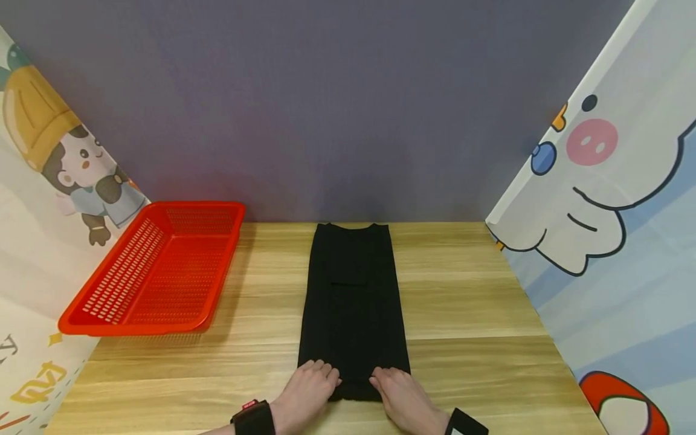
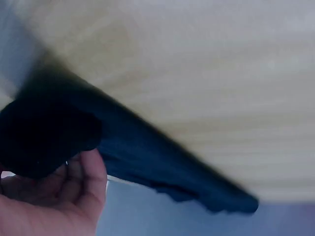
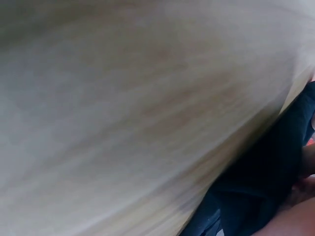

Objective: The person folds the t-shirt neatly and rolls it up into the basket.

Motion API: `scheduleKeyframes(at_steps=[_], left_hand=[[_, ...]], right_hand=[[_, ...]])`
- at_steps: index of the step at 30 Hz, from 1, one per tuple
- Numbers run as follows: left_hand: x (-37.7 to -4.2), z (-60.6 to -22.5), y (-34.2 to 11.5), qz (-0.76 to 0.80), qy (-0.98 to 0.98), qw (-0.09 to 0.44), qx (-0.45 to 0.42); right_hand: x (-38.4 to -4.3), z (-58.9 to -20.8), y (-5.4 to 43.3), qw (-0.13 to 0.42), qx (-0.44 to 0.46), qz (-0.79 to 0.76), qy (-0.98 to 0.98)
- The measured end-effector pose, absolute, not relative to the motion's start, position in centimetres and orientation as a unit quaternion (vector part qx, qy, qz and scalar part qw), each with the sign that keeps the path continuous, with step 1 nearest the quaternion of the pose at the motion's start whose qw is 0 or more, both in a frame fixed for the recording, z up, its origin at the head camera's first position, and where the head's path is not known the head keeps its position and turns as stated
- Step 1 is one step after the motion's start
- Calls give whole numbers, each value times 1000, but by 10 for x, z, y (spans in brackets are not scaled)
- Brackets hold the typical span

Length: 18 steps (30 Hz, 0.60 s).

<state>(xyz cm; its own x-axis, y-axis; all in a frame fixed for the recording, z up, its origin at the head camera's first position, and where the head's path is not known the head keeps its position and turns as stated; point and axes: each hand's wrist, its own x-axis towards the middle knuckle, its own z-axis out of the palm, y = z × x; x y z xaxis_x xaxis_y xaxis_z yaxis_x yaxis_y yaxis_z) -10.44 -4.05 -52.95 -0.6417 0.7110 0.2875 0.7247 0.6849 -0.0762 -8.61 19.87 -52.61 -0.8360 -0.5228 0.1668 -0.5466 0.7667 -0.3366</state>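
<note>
A black garment [image 1: 356, 314] lies folded into a long, narrow panel on the wooden table, its far edge dipping slightly in the middle. A short horizontal line crosses its upper half. My left hand [image 1: 307, 389] grips the near left corner, and my right hand [image 1: 405, 396] grips the near right one. In the left wrist view, curled fingers and thumb of the left hand [image 2: 59, 196] hold bunched black cloth [image 2: 147, 152]. At the right edge of the right wrist view, part of the right hand [image 3: 295, 211] holds the dark fabric [image 3: 246, 191]; most of its fingers are hidden.
A red plastic basket [image 1: 168, 284] with perforated sides stands left of the garment, with nothing visible inside. Wooden table [image 1: 462, 302] surface extends on both sides. Behind rises a grey panel [image 1: 337, 109]; cartoon-printed sheets [image 1: 614, 241] border the left and right.
</note>
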Motion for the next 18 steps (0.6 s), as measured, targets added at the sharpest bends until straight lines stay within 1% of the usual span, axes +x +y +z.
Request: scheduleKeyframes(at_steps=[3, 5, 6, 10, 14, 18], left_hand=[[-105, -524, -40, -87, -921, 54, -376], [-106, -521, -39, -116, -924, 11, -363], [-107, -521, -39, -123, -925, -2, -360], [-109, -522, -39, -138, -923, -19, -360], [-112, -526, -40, -158, -921, -24, -356], [-113, -528, -40, -167, -921, -19, -352]], right_hand=[[-85, -526, 200, 27, 281, 196, -939], [-84, -525, 200, 17, 273, 195, -942], [-83, -525, 200, 13, 270, 190, -944], [-79, -525, 199, 36, 276, 161, -947], [-77, -528, 199, 101, 310, 136, -936], [-78, -531, 197, 135, 345, 125, -920]])
